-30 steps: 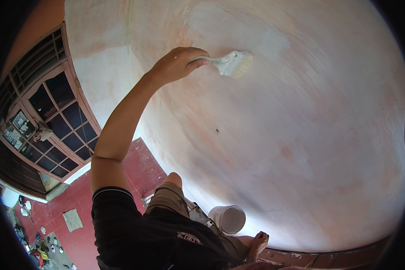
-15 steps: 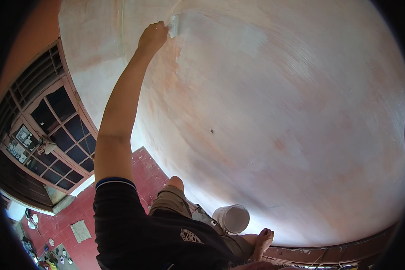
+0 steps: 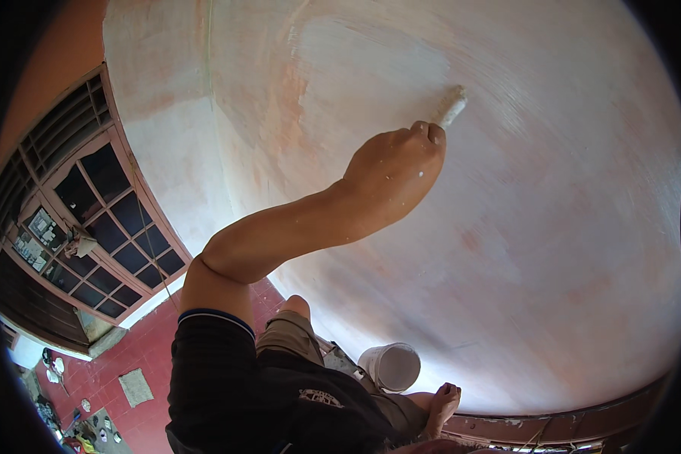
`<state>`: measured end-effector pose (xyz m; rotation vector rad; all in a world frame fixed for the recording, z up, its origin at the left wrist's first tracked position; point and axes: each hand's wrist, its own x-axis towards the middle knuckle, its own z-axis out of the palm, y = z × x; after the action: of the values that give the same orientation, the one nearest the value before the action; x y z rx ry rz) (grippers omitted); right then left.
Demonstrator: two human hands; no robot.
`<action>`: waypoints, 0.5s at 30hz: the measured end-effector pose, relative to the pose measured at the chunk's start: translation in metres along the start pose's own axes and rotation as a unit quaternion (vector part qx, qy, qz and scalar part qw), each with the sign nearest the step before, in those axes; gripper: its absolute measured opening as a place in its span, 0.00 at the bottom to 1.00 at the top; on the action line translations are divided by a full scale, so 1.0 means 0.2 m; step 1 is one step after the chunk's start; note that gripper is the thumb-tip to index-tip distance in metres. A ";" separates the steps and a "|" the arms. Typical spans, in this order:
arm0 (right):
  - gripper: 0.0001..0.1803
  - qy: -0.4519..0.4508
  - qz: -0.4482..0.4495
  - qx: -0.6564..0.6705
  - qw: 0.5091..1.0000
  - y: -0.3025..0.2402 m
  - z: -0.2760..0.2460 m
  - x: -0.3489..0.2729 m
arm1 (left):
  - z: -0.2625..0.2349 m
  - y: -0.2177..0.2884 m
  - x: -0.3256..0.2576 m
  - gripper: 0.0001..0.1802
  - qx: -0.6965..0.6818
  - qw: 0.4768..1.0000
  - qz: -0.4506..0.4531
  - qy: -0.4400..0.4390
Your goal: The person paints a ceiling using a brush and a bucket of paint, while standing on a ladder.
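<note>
My left arm reaches up and across the wall (image 3: 401,250), bent at the elbow. My left hand (image 3: 405,155) is closed around a paintbrush (image 3: 452,107), and its pale, paint-covered head lies at the wall surface. The fist hides the brush's handle. Small white paint spots dot the hand and wrist. Low in the view, beside my knee, my right hand (image 3: 444,406) has its fingers curled in; whatever they may hold is hidden. A white bucket (image 3: 397,368) stands between my legs and the wall, with its mouth showing.
Patchy white paint over a pinkish base covers the wall. To the left is a paned double door (image 3: 106,219) above a red tiled floor (image 3: 140,344), where a mat (image 3: 135,387) and scattered items lie. A brown ledge (image 3: 552,427) runs along the lower right.
My left hand has swept the paintbrush rightward and down across the wall from the upper left, and the elbow has bent. My right hand and the bucket stay in place.
</note>
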<state>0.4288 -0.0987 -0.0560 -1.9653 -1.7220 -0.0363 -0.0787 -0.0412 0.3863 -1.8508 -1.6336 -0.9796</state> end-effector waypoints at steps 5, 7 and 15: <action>0.07 0.005 -0.002 0.006 1.000 -0.02 0.00 -0.01 | -0.05 0.08 0.01 0.14 -0.196 0.977 0.074 -0.038; 0.07 0.006 -0.001 -0.001 1.000 -0.02 -0.01 -0.02 | -0.05 0.06 0.06 0.14 -0.212 0.972 0.096 -0.046; 0.07 0.005 0.003 -0.001 1.000 -0.04 -0.01 -0.02 | -0.10 -0.61 0.32 0.16 -0.239 0.969 -0.052 -0.033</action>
<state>0.4213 -0.1017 -0.0531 -1.9693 -1.7106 -0.0449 -0.2009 0.0062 0.4353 -2.1361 -1.6490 -1.4761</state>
